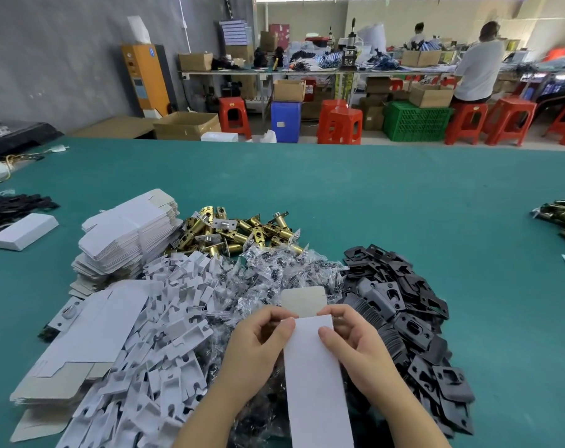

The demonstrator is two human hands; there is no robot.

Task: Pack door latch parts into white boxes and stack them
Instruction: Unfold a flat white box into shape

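Observation:
I hold a long white box (316, 379) upright in front of me, its grey-lined end flap (303, 302) standing open at the far end. My left hand (258, 344) grips its left edge near the top with thumb on the front face. My right hand (355, 344) grips the right edge the same way. Behind the box lie brass door latches (235, 232), small clear bags of screws (274, 273), black strike plates (400, 305) and white card inserts (164, 337).
Flat unfolded white boxes are stacked at the left (125, 234) and front left (90, 337). One closed white box (24, 231) lies far left on the green table (371, 195). More brass latches (562, 215) sit at the right edge. People work at benches in the background.

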